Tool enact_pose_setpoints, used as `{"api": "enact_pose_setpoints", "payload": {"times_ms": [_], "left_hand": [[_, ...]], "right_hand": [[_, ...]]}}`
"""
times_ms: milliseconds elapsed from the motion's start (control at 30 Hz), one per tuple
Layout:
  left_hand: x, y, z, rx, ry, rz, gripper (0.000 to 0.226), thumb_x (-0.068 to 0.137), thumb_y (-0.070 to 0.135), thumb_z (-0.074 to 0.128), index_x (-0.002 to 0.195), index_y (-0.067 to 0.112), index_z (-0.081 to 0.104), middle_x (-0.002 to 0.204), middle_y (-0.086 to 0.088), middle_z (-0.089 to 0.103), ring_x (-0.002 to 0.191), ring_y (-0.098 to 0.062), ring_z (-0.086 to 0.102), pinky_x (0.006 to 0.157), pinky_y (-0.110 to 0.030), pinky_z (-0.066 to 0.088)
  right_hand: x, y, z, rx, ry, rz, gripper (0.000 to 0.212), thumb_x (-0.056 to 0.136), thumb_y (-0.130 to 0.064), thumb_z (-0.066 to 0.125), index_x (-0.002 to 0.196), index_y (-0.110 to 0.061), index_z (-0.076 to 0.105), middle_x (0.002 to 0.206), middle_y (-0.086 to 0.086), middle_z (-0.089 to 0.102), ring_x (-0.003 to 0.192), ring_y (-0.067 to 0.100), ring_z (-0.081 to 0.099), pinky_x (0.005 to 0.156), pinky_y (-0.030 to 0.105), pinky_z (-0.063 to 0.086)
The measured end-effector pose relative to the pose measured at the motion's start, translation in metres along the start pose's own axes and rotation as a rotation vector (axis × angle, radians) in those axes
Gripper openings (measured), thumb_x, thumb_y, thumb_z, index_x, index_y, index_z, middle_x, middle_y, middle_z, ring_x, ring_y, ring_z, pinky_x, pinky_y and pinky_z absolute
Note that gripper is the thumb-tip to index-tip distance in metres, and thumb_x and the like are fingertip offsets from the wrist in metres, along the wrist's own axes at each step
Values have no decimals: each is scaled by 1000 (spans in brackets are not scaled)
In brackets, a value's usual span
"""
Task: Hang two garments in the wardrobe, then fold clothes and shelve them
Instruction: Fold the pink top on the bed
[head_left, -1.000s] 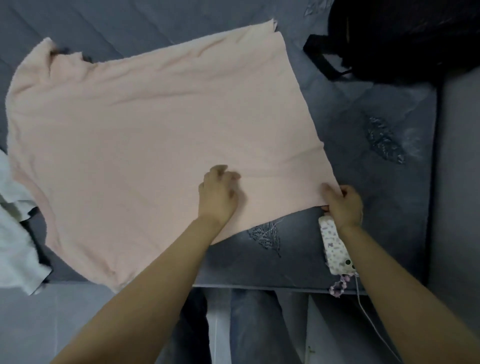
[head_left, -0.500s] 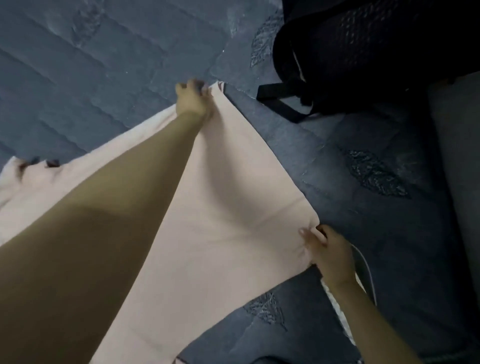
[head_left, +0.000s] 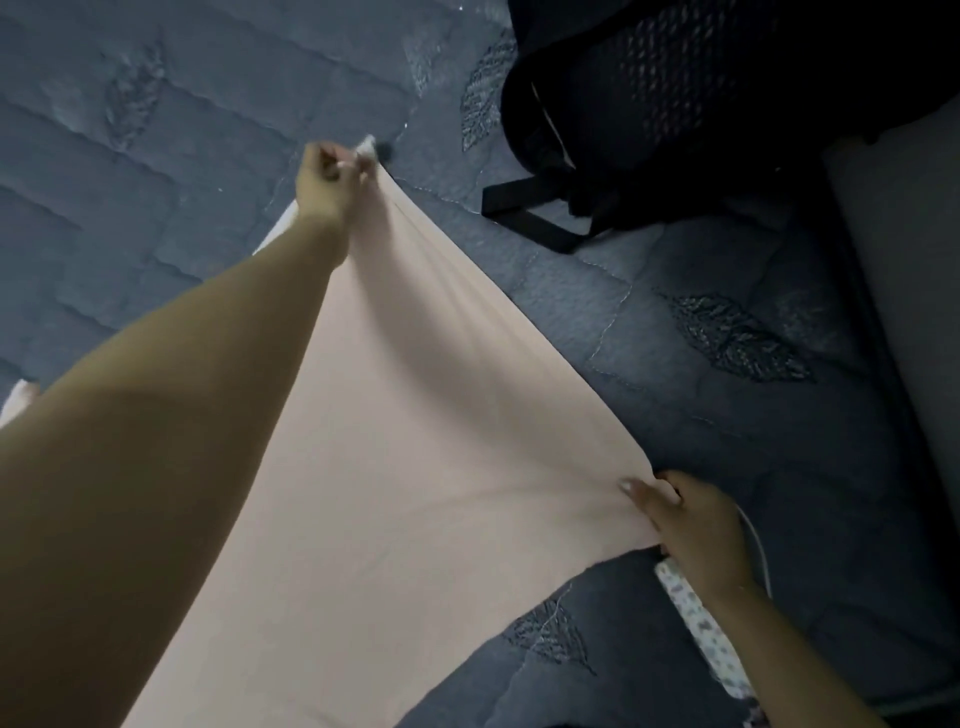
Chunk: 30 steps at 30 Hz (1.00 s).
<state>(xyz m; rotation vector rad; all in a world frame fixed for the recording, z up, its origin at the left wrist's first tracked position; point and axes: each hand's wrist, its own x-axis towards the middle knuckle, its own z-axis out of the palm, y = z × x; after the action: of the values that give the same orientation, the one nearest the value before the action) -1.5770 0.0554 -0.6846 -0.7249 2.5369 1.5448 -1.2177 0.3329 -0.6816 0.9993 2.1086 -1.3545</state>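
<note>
A pale pink garment lies spread on the dark grey quilted bed, stretched taut between my hands. My left hand reaches far forward and pinches its far corner, lifted a little off the quilt. My right hand grips the near right corner of the hem at the bed's right side. My left forearm hides much of the garment's left part.
A black backpack with a strap sits at the back right of the bed. A white patterned device with a white cord lies under my right wrist. A pale grey surface borders the bed on the right.
My left hand left the middle of the garment, reached to its far corner and gripped it. The fabric is now pulled tight between both hands. My head has leaned closer.
</note>
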Motion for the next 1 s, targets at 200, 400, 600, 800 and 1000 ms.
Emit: {"api": "enact_pose_setpoints", "payload": {"times_ms": [200, 400, 600, 800, 1000], "left_hand": [[-82, -27, -4, 258, -231, 469, 74, 98, 18, 50, 152, 0, 3, 160, -13, 7, 149, -20, 9, 122, -33, 7], [-200, -105, 9, 900, -338, 474, 61, 102, 50, 25, 155, 29, 3, 163, -7, -9, 150, -25, -11, 118, -53, -6], [-191, -109, 6, 916, -519, 354, 64, 101, 56, 19, 153, 34, -8, 159, 1, -25, 145, -20, -27, 114, -50, -19], [-277, -95, -51, 68, -238, -20, 37, 99, 11, 50, 135, 12, 54, 143, -5, 50, 134, -18, 43, 115, -32, 30], [-423, -156, -85, -1002, 100, -1264, 14, 101, 13, 49, 103, 10, 62, 99, -12, 55, 99, -25, 61, 93, -31, 47]], "right_hand": [[-5, -3, 3, 15, 8, 1, 39, 88, -24, 70, 59, -6, 51, 56, 9, 54, 58, 23, 52, 54, 36, 45], [-2, -9, 2, 137, -3, 125, 23, 90, -21, 68, 86, 1, 67, 83, 22, 67, 69, 24, 60, 57, 39, 57], [-17, -5, 14, 465, 73, 206, 29, 90, -22, 68, 114, -5, 64, 109, 7, 68, 97, 21, 64, 83, 30, 55], [-50, 2, 44, 772, 118, 344, 42, 91, -23, 67, 131, -15, 56, 125, 1, 63, 114, 18, 59, 95, 31, 50], [-46, 3, 56, 678, 171, 332, 39, 92, -35, 65, 125, -16, 58, 118, 1, 65, 102, 16, 64, 82, 29, 56]]}}
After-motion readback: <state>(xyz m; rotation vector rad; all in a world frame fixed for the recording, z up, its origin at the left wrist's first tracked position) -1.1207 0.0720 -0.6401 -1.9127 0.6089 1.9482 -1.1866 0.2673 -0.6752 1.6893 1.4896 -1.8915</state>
